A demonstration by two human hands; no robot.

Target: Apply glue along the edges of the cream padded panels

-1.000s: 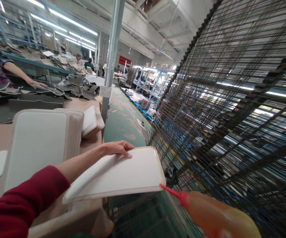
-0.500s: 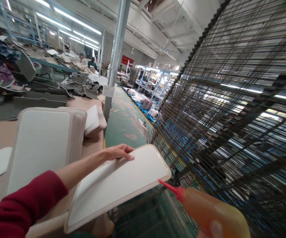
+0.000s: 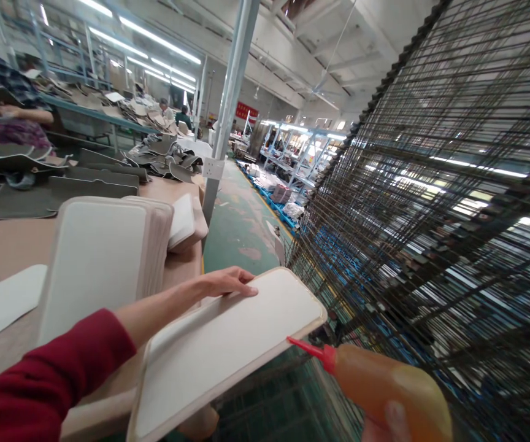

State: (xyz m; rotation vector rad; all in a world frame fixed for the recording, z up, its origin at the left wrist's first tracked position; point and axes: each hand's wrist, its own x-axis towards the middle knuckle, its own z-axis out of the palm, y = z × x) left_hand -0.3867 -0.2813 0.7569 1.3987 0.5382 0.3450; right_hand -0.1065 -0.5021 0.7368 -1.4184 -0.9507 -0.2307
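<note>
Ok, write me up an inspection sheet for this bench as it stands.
Surface: tan table, bare in patches.
Job's things: white panel juts past the table edge; orange glue bottle, red nozzle at the panel's right edge.
Clutter: stack of white panels, loose white piece, grey pieces farther back.
Hands: left hand, fingers over the panel's far edge; right hand grips the bottle, mostly out of frame.
Cables: nothing seen.
Surroundings: wire rack to the right, steel column, a co-worker's arm far left.
</note>
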